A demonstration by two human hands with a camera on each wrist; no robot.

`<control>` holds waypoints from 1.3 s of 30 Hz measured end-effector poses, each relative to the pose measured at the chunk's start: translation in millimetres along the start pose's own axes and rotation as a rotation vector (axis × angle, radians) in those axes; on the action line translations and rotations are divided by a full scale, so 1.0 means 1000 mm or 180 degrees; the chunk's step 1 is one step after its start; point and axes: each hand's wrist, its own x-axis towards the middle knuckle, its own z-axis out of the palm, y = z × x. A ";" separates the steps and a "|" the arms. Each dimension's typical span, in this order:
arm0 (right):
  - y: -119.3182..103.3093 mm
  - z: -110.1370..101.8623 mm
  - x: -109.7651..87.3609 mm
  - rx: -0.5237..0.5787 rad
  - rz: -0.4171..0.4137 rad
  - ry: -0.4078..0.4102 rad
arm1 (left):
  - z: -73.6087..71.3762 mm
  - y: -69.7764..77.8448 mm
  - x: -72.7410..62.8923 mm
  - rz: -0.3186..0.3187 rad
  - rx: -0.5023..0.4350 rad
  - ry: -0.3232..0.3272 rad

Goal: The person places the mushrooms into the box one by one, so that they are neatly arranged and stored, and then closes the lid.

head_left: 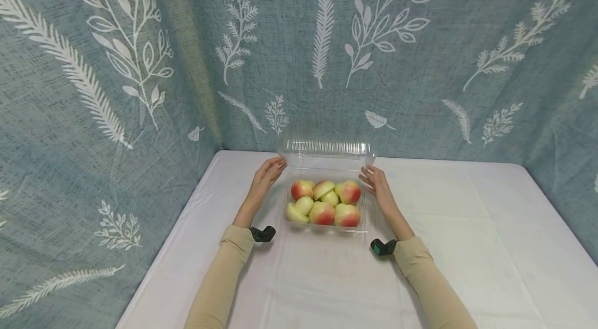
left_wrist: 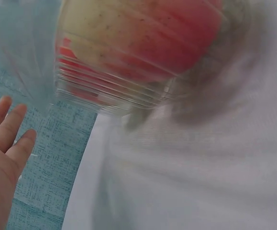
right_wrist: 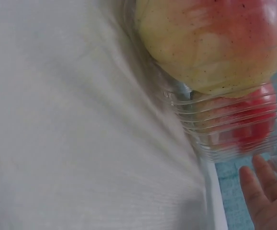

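A clear plastic clamshell box (head_left: 327, 229) lies on the table with its ribbed lid (head_left: 324, 160) raised at the back. Several red-and-yellow apples (head_left: 322, 213) fill the base, along with paler yellow-green pieces (head_left: 297, 212). At the lid's left corner is my left hand (head_left: 265, 178), its fingers reaching up beside the plastic. My right hand (head_left: 379, 189) stands at the lid's right corner in much the same way. In the left wrist view the left fingers (left_wrist: 9, 127) look extended; the right fingers (right_wrist: 267, 179) also look fairly straight in the right wrist view. Whether the fingertips touch the lid is hard to tell.
A white cloth (head_left: 327, 282) covers the table. Blue-green curtains (head_left: 299, 59) with white leaf prints hang behind it and down the left side. Black wrist cameras (head_left: 263, 234) sit at both sleeve cuffs.
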 end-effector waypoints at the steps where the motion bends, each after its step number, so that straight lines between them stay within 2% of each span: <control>1: 0.002 -0.001 0.001 -0.0003 -0.0008 -0.0010 | 0.000 -0.001 0.000 -0.0006 0.0005 0.0004; 9: 0.023 -0.009 0.007 -0.0028 -0.0100 0.0025 | -0.003 -0.002 -0.003 -0.0038 0.0146 -0.0026; 22: 0.021 -0.015 0.000 -0.0310 -0.0093 0.0064 | -0.006 -0.002 -0.006 -0.0150 0.0193 -0.0110; 27: 0.020 -0.018 -0.004 -0.0562 -0.0112 0.0101 | -0.009 -0.001 -0.010 -0.0197 0.0314 -0.0081; 34: 0.016 -0.020 -0.012 -0.1099 -0.0446 0.0130 | -0.011 -0.002 -0.016 -0.0122 0.0536 -0.0078; 37: 0.015 -0.022 -0.015 -0.1228 -0.0451 0.0117 | -0.011 -0.003 -0.019 -0.0101 0.0636 -0.0065; 39: 0.004 -0.020 -0.020 -0.1252 -0.0325 0.0041 | -0.011 -0.003 -0.020 -0.0102 0.0645 -0.0076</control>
